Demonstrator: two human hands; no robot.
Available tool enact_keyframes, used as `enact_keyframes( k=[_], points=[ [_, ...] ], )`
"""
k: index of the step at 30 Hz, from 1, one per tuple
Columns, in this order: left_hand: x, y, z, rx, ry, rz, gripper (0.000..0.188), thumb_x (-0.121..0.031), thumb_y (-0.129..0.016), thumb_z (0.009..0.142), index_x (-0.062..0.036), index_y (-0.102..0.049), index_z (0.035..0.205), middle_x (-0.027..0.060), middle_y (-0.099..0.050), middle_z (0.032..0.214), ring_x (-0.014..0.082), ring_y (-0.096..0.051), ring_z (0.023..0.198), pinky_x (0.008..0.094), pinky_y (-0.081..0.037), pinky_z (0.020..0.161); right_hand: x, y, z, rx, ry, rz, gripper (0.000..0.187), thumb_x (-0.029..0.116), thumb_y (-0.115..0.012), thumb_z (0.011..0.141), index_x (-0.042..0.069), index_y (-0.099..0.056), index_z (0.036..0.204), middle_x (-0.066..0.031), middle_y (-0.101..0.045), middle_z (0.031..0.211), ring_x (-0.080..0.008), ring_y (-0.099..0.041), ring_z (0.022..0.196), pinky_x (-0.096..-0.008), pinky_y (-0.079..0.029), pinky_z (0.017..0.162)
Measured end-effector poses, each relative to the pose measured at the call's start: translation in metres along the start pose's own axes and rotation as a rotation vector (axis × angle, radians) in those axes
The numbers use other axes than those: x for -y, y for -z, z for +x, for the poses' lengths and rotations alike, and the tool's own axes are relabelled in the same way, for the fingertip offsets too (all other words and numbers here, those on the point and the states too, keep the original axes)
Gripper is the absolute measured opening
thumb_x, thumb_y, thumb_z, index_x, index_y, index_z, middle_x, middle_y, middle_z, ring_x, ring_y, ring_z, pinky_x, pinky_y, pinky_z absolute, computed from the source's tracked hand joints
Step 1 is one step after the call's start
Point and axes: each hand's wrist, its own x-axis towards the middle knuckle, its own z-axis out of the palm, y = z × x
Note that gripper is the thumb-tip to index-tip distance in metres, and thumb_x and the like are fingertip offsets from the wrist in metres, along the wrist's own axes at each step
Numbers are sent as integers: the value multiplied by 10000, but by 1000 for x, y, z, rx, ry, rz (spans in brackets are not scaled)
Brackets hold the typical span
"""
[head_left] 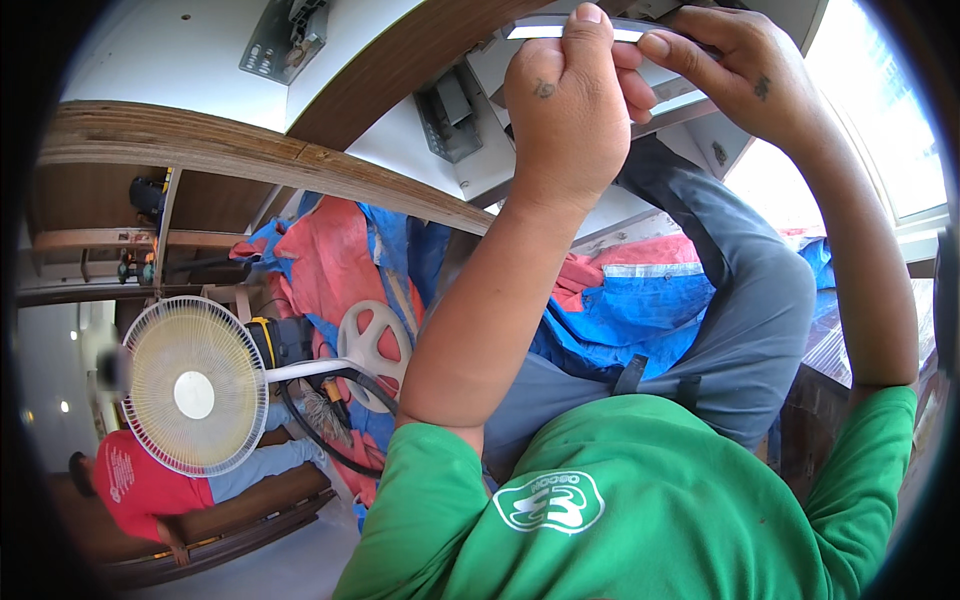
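Both of my hands are raised at the top of the view, on a thin, shiny strip (535, 32) with a pale face and dark edges. My left hand (570, 110) is closed round it, thumb pointing up across it. Close by on the right, my right hand (755, 80) pinches the strip between thumb and fingers. Its exact kind and far ends are hard to make out. Behind the hands are white panels with a grey metal hinge-like fitting (448, 115), and a brown wooden board (390, 75) runs diagonally beside them.
A plywood edge (250, 150) crosses at the left. Below it stand a white fan (195, 385) and a black-and-yellow tool case (280, 340). Red-and-blue tarpaulin (640, 310) lies around my bent leg. A person in red (155, 490) is at lower left; a bright window (890, 110) is at right.
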Motion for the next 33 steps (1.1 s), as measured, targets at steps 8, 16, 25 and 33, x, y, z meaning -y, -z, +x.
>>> enact_keyframes(
  k=[8,16,25,33],
  points=[
    [-12,13,-8,-81,75,-2,457,-357,-540,1025,32,-659,818,116,-639,614,195,-615,536,318,-533,555,-5,-17,5,188,-13,-162,481,499,-628,1005,36,-753,969,-101,-638,709,-207,-622,609,-333,-448,538],
    [-3,8,-5,-1,35,44,567,-404,-443,1082,8,-664,761,84,-641,571,142,-630,509,278,-519,515,-24,-28,-14,100,-109,72,496,531,-630,991,51,-756,989,-101,-644,728,-203,-616,618,-335,-448,546],
    [-7,5,-6,15,-1,10,575,-407,-444,1079,17,-660,756,92,-647,578,143,-615,500,277,-513,510,-16,-23,-10,63,-58,32,472,494,-650,993,32,-732,939,-113,-600,689,-218,-579,594,-349,-418,544],
    [-11,7,-8,-2,34,54,584,-418,-447,1072,23,-666,758,93,-637,563,142,-618,506,283,-512,501,-14,-23,-8,36,-44,73,460,483,-666,985,28,-738,963,-115,-599,702,-214,-590,615,-344,-444,571]
  ],
)
